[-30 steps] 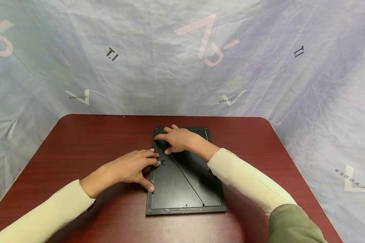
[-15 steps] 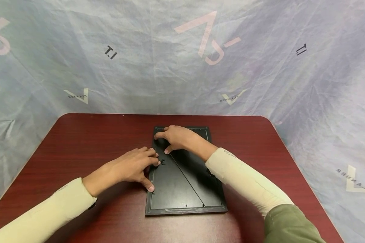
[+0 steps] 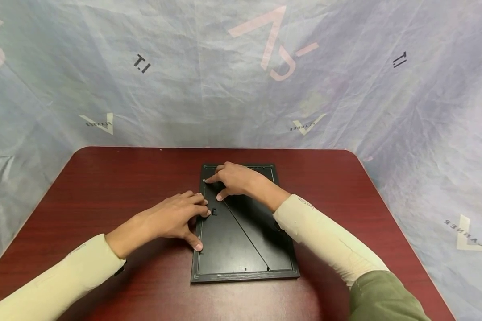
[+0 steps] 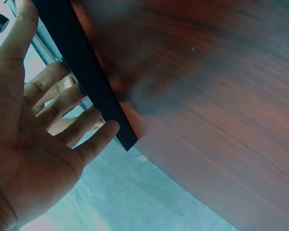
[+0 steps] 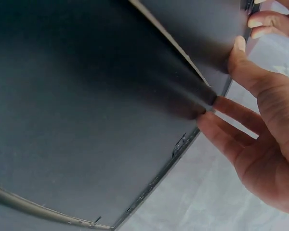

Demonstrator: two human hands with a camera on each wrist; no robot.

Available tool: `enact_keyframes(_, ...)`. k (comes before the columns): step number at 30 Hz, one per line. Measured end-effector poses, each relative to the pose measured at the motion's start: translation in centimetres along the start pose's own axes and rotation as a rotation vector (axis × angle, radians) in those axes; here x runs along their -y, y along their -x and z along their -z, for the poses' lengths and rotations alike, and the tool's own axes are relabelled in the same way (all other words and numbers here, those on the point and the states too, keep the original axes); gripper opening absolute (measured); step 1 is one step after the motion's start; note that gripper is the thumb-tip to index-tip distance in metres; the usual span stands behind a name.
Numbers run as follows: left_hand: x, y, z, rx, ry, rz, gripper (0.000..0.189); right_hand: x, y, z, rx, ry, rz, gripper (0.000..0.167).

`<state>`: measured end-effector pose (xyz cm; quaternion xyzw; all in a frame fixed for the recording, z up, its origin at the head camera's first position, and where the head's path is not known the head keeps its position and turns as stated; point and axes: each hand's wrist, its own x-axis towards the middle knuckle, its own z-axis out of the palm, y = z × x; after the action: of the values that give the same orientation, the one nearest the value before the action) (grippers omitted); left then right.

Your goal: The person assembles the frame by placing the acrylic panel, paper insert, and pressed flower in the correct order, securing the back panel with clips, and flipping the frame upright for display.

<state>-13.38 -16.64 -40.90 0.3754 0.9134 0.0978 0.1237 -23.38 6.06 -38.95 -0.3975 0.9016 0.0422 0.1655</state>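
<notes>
A black picture frame (image 3: pixel 245 275) lies back side up on the table, its dark backing board (image 3: pixel 225 249) showing. My left hand (image 3: pixel 170 218) rests along the frame's left edge, thumb and fingers spread apart. Toward the far left corner, my right hand (image 3: pixel 238 178) touches the edge with its index finger, while its thumb rests on the backing. In the right wrist view, two fingertips of the right hand (image 5: pixel 274 130) press at the frame's rim. A small black hanger (image 3: pixel 214 211) sits beside the left fingertips. Small metal tabs (image 5: pixel 179 144) line the rim.
The frame lies on a dark red wooden table (image 3: pixel 116 187) with rounded far corners. Behind and beside the table hangs a grey printed sheet (image 3: pixel 184 89). A diagonal seam (image 3: pixel 246 234) crosses the backing.
The right hand's fingers have shifted slightly at the far left edge, the index finger now reaching out to the rim. The left hand and frame have stayed put while the head view tilted slightly.
</notes>
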Motion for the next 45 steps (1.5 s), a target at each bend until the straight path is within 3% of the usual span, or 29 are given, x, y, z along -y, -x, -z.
enact_keyframes(6,0.1,0.2,0.2,-0.004,0.011,0.004,0.087,0.1,0.1,0.3,-0.003,0.028,0.008,0.071)
enact_keyframes(13,0.2,0.0,0.1,-0.023,0.041,-0.035,0.083,0.4,0.3,0.1,0.011,0.007,-0.02,0.071)
enact_keyframes(20,0.9,-0.2,0.6,-0.012,0.171,-0.024,0.071,0.8,1.5,0.1,0.045,-0.017,-0.093,0.069)
enact_keyframes(26,1.5,0.5,0.0,-0.084,0.272,0.004,0.05,1.1,4.2,-0.3,0.016,-0.125,-0.131,0.067)
enact_keyframes(31,1.8,0.3,-1.0,-0.194,0.412,0.166,0.052,0.7,7.9,-1.5,-0.089,-0.145,-0.214,0.068)
enact_keyframes(37,1.7,-0.8,-0.8,-0.229,0.788,0.47,0.06,-1.6,11.6,-3.3,-0.289,-0.239,-0.452,0.068)
enact_keyframes(39,1.4,-0.9,-0.6,-0.209,0.789,0.52,0.065,-2.6,12.5,-3.9,-0.295,-0.323,-0.54,0.067)
enact_keyframes(41,1.1,-1.0,-0.5,-0.19,0.724,0.53,0.071,-3.6,13.2,-4.3,-0.247,-0.415,-0.605,0.064)
enact_keyframes(45,0.6,-1.1,-0.6,-0.171,0.613,0.527,0.075,-5.0,14.0,-4.9,-0.137,-0.635,-0.623,0.064)
